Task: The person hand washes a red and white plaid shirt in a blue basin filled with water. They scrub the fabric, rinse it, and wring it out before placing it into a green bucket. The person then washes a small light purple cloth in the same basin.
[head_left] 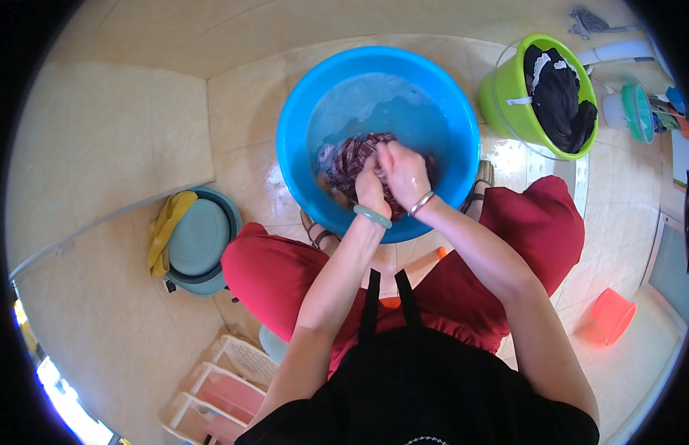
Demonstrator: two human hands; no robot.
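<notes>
A large round blue basin (291, 159) stands on the floor between my feet, with cloudy, sudsy water (381, 93) in it. In its near half lies a wet, bunched maroon-and-white patterned garment (348, 156). Both my hands are over the basin, close together on this cloth. My left hand (370, 185), below a pale green bangle, is closed on the fabric. My right hand (404, 174), with a silver bangle at the wrist, is closed on it just beside the left. Part of the cloth is hidden under my hands.
A lime-green bucket (500, 104) holding dark clothes (556, 96) stands at the far right. On the left are stacked blue-grey basins (200, 237) with a yellow cloth (166, 230). A white rack (211, 371) is at the lower left, a coral-pink tub (613, 317) at the right.
</notes>
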